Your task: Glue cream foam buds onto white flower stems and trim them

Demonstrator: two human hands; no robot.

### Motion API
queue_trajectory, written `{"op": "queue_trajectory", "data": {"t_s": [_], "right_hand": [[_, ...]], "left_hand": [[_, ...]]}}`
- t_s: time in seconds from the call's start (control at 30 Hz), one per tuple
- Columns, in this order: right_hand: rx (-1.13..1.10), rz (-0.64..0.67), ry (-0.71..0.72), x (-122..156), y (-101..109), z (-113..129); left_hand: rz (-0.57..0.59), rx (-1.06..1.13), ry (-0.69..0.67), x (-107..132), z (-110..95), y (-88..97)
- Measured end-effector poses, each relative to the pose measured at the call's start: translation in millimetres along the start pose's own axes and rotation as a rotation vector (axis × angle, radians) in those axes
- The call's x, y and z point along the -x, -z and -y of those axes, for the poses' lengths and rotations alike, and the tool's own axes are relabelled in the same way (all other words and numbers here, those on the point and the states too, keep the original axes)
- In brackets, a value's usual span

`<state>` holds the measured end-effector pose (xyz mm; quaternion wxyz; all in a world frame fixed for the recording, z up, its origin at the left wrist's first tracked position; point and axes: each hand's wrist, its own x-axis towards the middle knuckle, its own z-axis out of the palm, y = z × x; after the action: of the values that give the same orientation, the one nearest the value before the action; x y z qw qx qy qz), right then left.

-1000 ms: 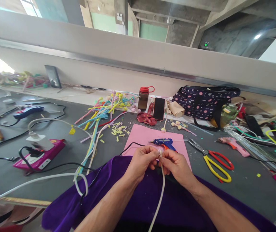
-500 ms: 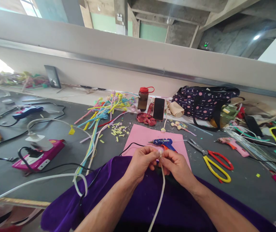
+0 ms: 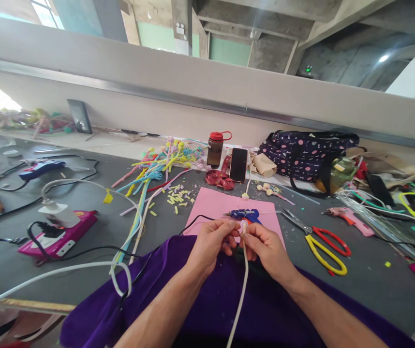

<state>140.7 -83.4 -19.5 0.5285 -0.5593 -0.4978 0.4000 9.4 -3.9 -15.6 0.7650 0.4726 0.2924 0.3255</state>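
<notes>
Between my two hands is the upper end of a cream-coloured cord (image 3: 244,285), with a small pale pinkish-white piece at its tip. My left hand (image 3: 214,240) has its fingers pinched at the left of that tip. My right hand (image 3: 264,242) pinches the cord just below it, thumb and fingers closed. From there the cord hangs down over the purple cloth (image 3: 164,290) in my lap. Just beyond my fingers a blue glue gun (image 3: 244,213) lies on a pink sheet (image 3: 207,203). My fingers partly hide the tip.
Scissors with red and yellow handles (image 3: 316,239) and a pink glue gun (image 3: 352,220) lie on the right. To the left stand a magenta power strip (image 3: 80,232) and looping cables. Colourful cords (image 3: 153,166), cut bits (image 3: 178,195), a bottle (image 3: 214,150), phone (image 3: 238,164) and patterned bag (image 3: 305,154) line the back.
The cord's tip has turned slightly between my fingers, so more of its pale pinkish end shows. My right fingers have shifted a little on the cord; both hands stay in place.
</notes>
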Motion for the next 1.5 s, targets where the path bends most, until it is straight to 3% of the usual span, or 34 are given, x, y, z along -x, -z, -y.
{"op": "queue_trajectory", "data": {"t_s": [0.17, 0.73, 0.97, 1.17, 1.5], "right_hand": [[0.025, -0.015, 0.011, 0.5, 0.3, 2.1], [0.072, 0.051, 0.033, -0.5, 0.7, 0.1], [0.074, 0.021, 0.022, 0.3, 2.9, 2.5], [0.070, 0.022, 0.021, 0.5, 4.7, 3.6], [0.076, 0.029, 0.015, 0.1, 3.5, 0.8]], "left_hand": [[0.064, -0.012, -0.005, 1.7, 0.1, 0.2], [0.041, -0.057, 0.022, 1.1, 2.0, -0.2], [0.062, -0.067, 0.025, 1.3, -1.6, 1.3], [-0.091, -0.071, -0.180, 3.4, -4.7, 2.6], [-0.109, -0.388, -0.404, 6.9, -2.2, -4.4]]}}
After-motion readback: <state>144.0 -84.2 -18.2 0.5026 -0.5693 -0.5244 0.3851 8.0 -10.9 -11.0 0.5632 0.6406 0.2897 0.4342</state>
